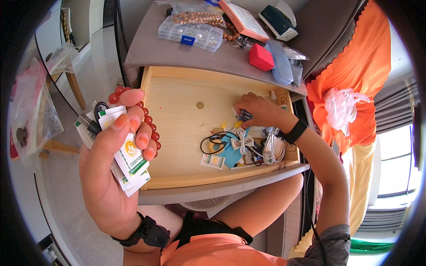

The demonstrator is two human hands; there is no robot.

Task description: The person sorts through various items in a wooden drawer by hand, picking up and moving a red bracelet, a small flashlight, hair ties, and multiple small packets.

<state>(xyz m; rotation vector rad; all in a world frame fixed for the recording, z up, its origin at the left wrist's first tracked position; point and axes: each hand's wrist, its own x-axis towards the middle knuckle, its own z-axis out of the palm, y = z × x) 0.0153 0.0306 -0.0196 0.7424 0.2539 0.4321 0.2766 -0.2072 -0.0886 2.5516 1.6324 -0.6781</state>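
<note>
My left hand [111, 149] is raised left of the open wooden drawer [176, 133]. It grips several small white and green printed packets [131, 156], a black USB cable [91, 123] and a red bead bracelet [151, 127] that hangs over the fingers. Inside the drawer, at its right side, my right hand [258, 111] curls over small dark-blue items [245, 115], which sit between thumb and fingers and are partly hidden. Just below that hand lie a white tied cable [242, 141], a black cord [203, 146], a light-blue sheet [229, 151], a loose packet [213, 161] and a bagged white cable [274, 148].
A round brown disc [200, 105] lies on the drawer floor. On the cabinet top [149, 50] are a clear compartment box [191, 35], bagged wooden beads [198, 17], a red box [261, 57], a blue case [279, 63] and a tissue pack [279, 21]. My legs are below the drawer front [219, 188].
</note>
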